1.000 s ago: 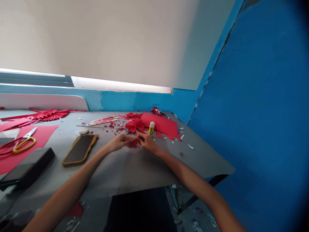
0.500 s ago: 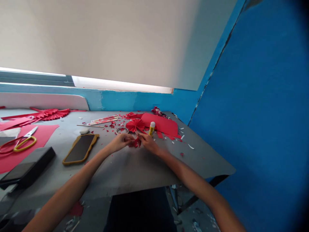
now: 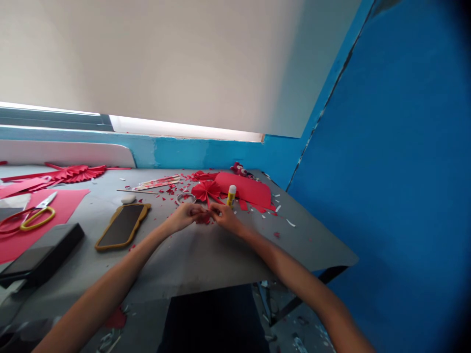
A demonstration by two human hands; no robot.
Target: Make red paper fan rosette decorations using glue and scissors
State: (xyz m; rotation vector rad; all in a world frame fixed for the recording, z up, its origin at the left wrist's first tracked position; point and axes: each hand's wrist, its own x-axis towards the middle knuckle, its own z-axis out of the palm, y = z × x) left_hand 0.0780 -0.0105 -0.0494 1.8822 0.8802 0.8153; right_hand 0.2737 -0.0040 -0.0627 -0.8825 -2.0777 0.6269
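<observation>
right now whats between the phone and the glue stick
In the head view, the left hand and right hand lie between them, with the round ring and pleated red paper just beyond.

The glue stick (image 3: 231, 196) is yellow with a white cap. Behind it, the large paper piece (image 3: 245, 189) is plain red; left of it, the pleated rosette (image 3: 205, 190) is brighter red. Farther left of the glue stick, the phone (image 3: 122, 227) shows a black screen inside a mustard-yellow case, and the scissors (image 3: 39, 218) pair one red handle loop with one yellow. Beneath the glue stick, the worktop (image 3: 221, 260) is grey, speckled with red and white scraps.
</observation>
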